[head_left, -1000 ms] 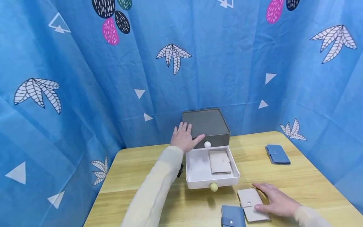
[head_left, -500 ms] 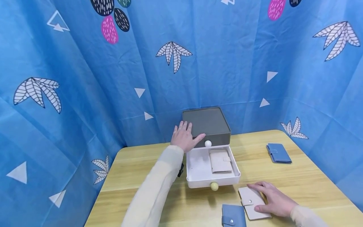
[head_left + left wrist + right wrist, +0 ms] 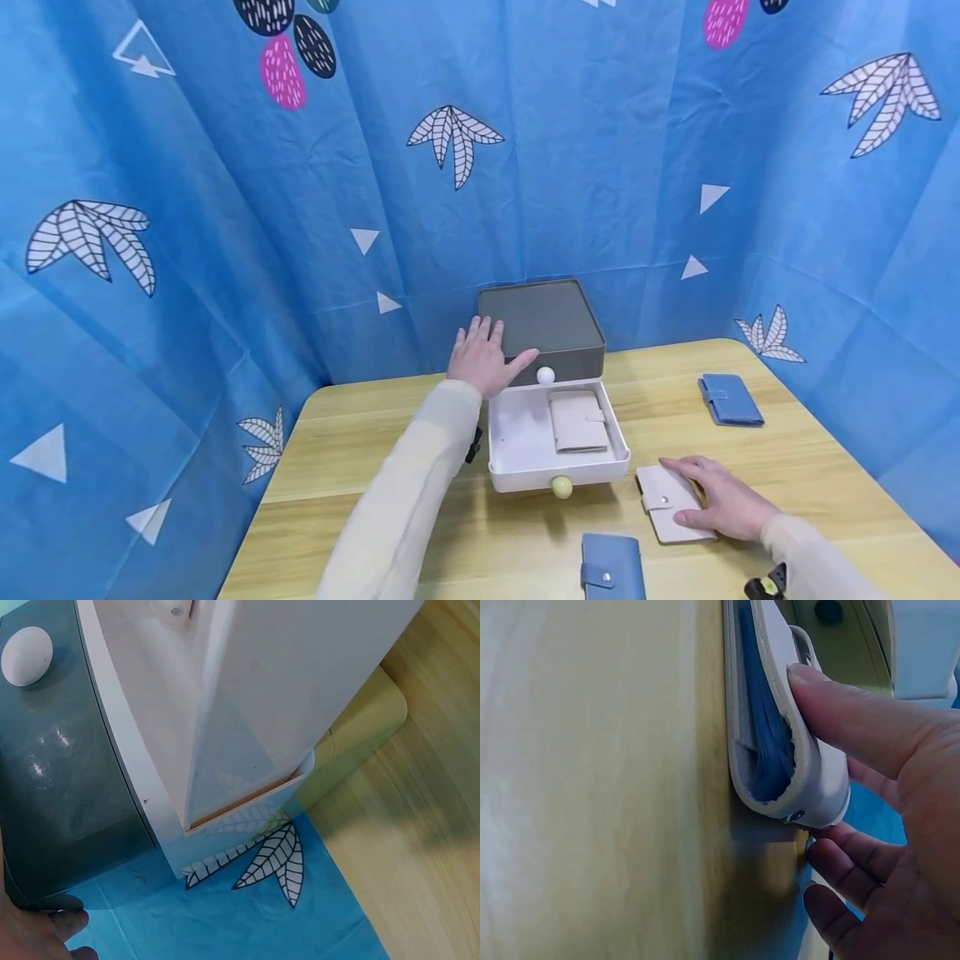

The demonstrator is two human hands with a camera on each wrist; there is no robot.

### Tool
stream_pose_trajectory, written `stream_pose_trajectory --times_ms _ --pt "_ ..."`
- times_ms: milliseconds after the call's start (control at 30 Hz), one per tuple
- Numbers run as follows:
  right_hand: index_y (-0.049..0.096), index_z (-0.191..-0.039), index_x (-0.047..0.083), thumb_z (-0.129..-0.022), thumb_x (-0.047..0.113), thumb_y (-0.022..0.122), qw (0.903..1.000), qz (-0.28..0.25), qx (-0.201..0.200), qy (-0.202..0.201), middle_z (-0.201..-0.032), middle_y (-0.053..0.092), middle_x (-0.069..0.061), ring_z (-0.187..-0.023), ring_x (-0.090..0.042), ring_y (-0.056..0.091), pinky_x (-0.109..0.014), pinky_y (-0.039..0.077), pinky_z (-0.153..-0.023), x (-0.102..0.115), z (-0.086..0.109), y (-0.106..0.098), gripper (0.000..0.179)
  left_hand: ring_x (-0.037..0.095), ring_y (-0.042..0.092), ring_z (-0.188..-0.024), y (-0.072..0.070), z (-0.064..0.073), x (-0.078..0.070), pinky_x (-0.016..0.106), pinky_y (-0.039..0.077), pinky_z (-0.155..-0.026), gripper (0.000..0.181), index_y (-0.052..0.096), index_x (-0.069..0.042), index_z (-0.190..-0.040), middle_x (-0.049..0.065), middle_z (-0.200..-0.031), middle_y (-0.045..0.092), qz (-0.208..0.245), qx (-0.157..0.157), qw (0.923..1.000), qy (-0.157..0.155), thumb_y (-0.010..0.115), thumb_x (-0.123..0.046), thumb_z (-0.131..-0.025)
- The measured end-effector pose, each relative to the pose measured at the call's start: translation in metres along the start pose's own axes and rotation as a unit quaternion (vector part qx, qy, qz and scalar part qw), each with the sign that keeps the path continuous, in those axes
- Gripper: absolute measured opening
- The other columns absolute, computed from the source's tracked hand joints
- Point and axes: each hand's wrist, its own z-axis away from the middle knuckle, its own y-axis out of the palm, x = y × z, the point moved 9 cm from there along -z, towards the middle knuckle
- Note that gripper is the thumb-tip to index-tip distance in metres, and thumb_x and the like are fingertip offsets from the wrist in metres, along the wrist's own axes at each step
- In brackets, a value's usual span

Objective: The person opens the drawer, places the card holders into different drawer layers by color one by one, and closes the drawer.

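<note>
My left hand point(image 3: 480, 360) rests on the left side of a dark grey drawer box point(image 3: 547, 317), its fingers spread over the top edge. Below the box's white knob, a white drawer point(image 3: 517, 433) with a yellow knob is pulled out, and a beige card holder point(image 3: 579, 421) lies inside it. In front and to the right, my right hand point(image 3: 726, 502) pinches a cream card holder point(image 3: 663, 487) between thumb and fingers. The right wrist view shows this card holder point(image 3: 821, 776) with blue sleeves inside; the thumb presses its cover and other fingers lie under its edge.
A blue card holder point(image 3: 612, 567) lies at the near edge of the view, left of the cream one. Another blue card holder point(image 3: 731, 400) is at the far right of the wooden table point(image 3: 360, 467). A blue patterned curtain point(image 3: 570, 192) surrounds the table.
My right hand has taken hold of the cream card holder and moved it forward, away from the near blue one. My left hand stays on the box.
</note>
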Motion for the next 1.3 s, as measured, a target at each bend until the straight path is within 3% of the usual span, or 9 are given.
stream_pose_trajectory --times_ms 300,733,1033,1300 --pt "0.048 -0.142 0.014 -0.076 0.051 0.075 0.9999 -0.011 -0.003 0.012 -0.134 0.048 -0.018 -0.121 -0.042 0.045 -0.061 0.041 -0.093 -0.013 -0.006 -0.003 0.080 0.027 0.008 -0.147 0.000 0.000 0.000 0.047 0.009 -0.117 0.106 0.026 -0.011 -0.153 0.011 -0.158 0.021 0.000 0.000 1.0000 0.001 0.011 -0.087 -0.080" --pt "0.045 -0.143 0.010 -0.078 0.049 0.075 0.9997 -0.017 -0.011 0.014 -0.139 0.045 -0.022 -0.125 -0.047 0.041 -0.065 0.036 -0.095 -0.007 -0.005 -0.005 0.082 0.028 0.009 -0.147 -0.001 0.002 0.003 0.047 0.010 -0.117 0.108 0.026 -0.011 -0.153 0.011 -0.158 0.021 0.000 -0.007 1.0000 0.001 0.009 -0.087 -0.078" --pt "0.046 -0.142 0.008 -0.082 0.057 0.067 0.9993 0.013 -0.025 0.025 -0.134 0.051 -0.023 -0.120 -0.045 0.047 -0.061 0.041 -0.093 0.003 0.003 -0.007 0.080 0.027 0.008 -0.147 0.001 0.002 0.003 0.046 0.009 -0.117 0.108 0.026 -0.012 -0.153 0.011 -0.158 0.020 0.000 -0.004 1.0000 -0.002 0.010 -0.088 -0.078" --pt "0.051 -0.138 0.007 -0.079 0.062 0.066 0.9973 0.036 -0.039 0.051 -0.127 0.055 -0.026 -0.116 -0.046 0.051 -0.060 0.042 -0.091 0.006 0.004 -0.006 0.082 0.027 0.009 -0.147 -0.001 0.002 0.002 0.046 0.009 -0.117 0.109 0.026 -0.012 -0.153 0.010 -0.158 0.021 -0.002 -0.006 1.0000 -0.005 0.008 -0.088 -0.077"
